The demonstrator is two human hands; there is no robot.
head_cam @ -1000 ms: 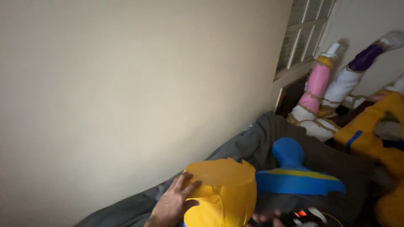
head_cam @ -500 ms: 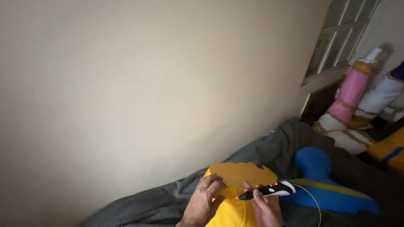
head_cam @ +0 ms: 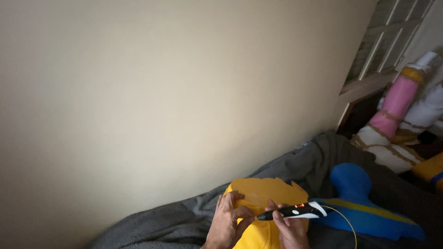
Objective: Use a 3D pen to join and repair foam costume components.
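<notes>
We hold a pen tool (head_cam: 293,212) to a smooth yellow piece (head_cam: 267,193) with a jagged top edge.

The yellow piece rests low in view on a soft grey blanket (head_cam: 175,221), beside a blue piece (head_cam: 355,193) with a yellow stripe. A plain cream wall (head_cam: 161,92) fills most of the room, with a paned door (head_cam: 383,50) at right. Our left hand (head_cam: 228,221) lies spread flat on the yellow piece; our right hand (head_cam: 288,228) pinches the black-and-white pen, trailing a thin yellow strand (head_cam: 346,221).
</notes>
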